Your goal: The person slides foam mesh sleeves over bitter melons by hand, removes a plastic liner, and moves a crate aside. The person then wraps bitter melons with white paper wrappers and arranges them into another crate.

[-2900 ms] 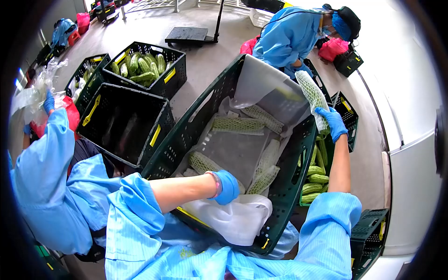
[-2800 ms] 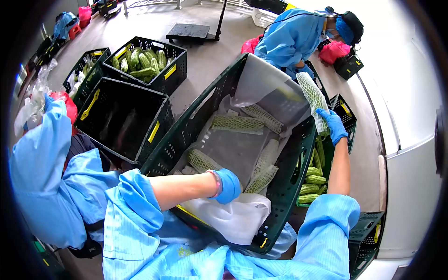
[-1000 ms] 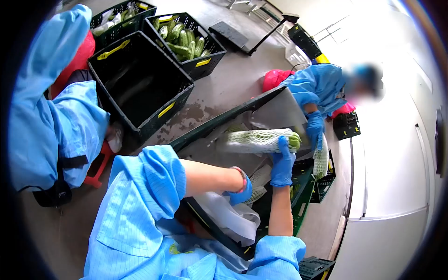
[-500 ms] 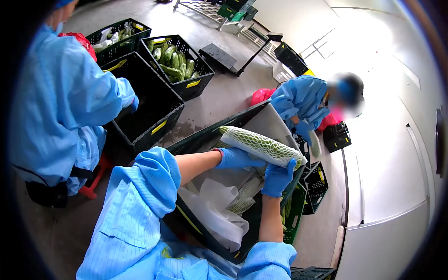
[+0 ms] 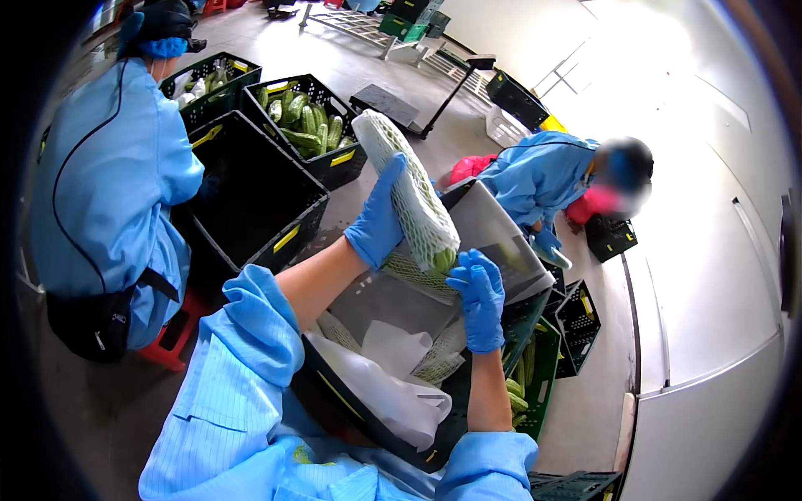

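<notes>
We have a gourd [image 5: 409, 190] in a white net up in our left hand [image 5: 376, 221], the fingers clasped firmly round its side. It is in the air over our crate [image 5: 458, 424], tilted, its upper end leaning left and away from us and its lower end, where some green skin shows, down toward our right hand [image 5: 482, 305]. The fingers of that right hand are bent and bunched just beside the lower end; we cannot tell whether they pinch the edge of the net or are only near it. Both our hands wear blue gloves, and our blue sleeves [image 5: 246, 334] are pushed up, baring the forearms. Down in the crate we see more netted gourds [image 5: 439, 359], one of them partly hidden beneath the gourd we hold. A grey sheet [image 5: 501, 242] covers the crate's far end, and white film [image 5: 393, 399] lies bunched over its near side. Past our right forearm, a green crate [image 5: 547, 376] holds bare gourds [image 5: 516, 399]. To our left stands a dark crate [image 5: 301, 221], and behind it another box [image 5: 349, 165] heaped with green gourds [image 5: 305, 125]. A scale [image 5: 384, 104] sits on the floor near that box. One co-worker [image 5: 109, 167] is beside the dark crate, with a red stool [image 5: 171, 334] below; a second person [image 5: 535, 171] stoops beyond our crate.
</notes>
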A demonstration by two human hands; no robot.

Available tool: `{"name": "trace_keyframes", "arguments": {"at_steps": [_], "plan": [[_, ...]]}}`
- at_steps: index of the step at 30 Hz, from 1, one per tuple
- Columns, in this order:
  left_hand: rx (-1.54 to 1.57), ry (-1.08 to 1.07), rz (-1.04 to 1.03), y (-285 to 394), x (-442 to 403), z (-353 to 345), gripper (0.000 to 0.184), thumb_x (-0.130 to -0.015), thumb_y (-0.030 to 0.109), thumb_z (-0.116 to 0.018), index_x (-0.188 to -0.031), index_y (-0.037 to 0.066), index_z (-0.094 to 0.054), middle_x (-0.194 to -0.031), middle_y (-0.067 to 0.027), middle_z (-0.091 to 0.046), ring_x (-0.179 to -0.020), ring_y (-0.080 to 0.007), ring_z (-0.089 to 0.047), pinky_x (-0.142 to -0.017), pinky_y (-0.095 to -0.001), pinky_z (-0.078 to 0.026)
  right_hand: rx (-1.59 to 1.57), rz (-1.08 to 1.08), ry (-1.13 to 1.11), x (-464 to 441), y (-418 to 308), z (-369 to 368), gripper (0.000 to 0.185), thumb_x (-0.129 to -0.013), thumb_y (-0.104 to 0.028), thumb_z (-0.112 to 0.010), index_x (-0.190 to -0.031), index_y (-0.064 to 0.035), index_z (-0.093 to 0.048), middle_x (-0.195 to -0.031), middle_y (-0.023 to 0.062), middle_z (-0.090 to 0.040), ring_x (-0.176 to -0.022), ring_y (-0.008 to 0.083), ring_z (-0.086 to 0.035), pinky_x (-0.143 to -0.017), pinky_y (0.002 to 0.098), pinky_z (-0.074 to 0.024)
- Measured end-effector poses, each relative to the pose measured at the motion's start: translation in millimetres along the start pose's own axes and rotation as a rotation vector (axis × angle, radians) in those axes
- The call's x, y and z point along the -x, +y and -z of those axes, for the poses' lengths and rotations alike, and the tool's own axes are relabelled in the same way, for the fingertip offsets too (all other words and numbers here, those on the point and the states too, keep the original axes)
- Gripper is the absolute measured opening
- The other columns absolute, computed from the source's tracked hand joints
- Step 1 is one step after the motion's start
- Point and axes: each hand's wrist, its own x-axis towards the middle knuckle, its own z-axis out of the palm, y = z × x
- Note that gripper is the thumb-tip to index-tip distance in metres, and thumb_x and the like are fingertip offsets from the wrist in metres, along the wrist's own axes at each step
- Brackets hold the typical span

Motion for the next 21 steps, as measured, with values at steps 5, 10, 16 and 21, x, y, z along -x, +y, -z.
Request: {"name": "trace_keyframes", "arguments": {"at_steps": [5, 10, 16, 21], "plan": [[0.064, 0.098, -0.064, 0, -2, 12, 0.082, -0.08, 0.071, -0.061, -0.134, 0.012, -0.041, -0.115, -0.0114, -0.055, -0.108, -0.0267, -0.056, -0.098, -0.0437, -0.046, 0.486, 0.293, 0.119, 9, 17, -19, 0.032, -0.087, -0.003, -0.069, -0.118, -0.0051, -0.062, -0.124, 0.0086, -0.061, -0.102, 0.014, -0.062, -0.084, 0.0281, -0.0522], [0.051, 0.147, -0.047, -6, -8, 17, 0.078, -0.081, 0.072, -0.058, -0.126, 0.009, -0.047, -0.108, -0.0137, -0.058, -0.1, -0.0273, -0.059, -0.093, -0.0436, -0.049, 0.669, 0.429, 0.098, 11, 24, -40, 0.047, -0.081, -0.003, -0.076, -0.125, -0.0081, -0.06, -0.121, 0.0071, -0.061, -0.101, 0.0144, -0.061, -0.082, 0.0273, -0.0513], [0.057, 0.141, -0.006, -14, -8, 14, 0.072, -0.082, 0.07, -0.059, -0.123, 0.011, -0.05, -0.105, -0.0109, -0.059, -0.096, -0.0246, -0.059, -0.091, -0.0413, -0.049, 0.682, 0.415, 0.133, 11, 46, -29, 0.055, -0.079, -0.004, -0.078, -0.13, -0.0082, -0.057, -0.117, 0.0073, -0.061, -0.096, 0.0128, -0.062, -0.078, 0.027, -0.0529], [0.005, 0.124, 0.02, -17, -7, 8, 0.065, -0.084, 0.063, -0.063, -0.121, 0.011, -0.053, -0.102, -0.008, -0.06, -0.094, -0.0209, -0.059, -0.089, -0.0374, -0.05, 0.874, 0.409, 0.099, 10, 29, -40, 0.055, -0.08, -0.008, -0.078, -0.13, -0.0058, -0.055, -0.119, 0.0085, -0.061, -0.099, 0.016, -0.062, -0.083, 0.0287, -0.0515]]}}
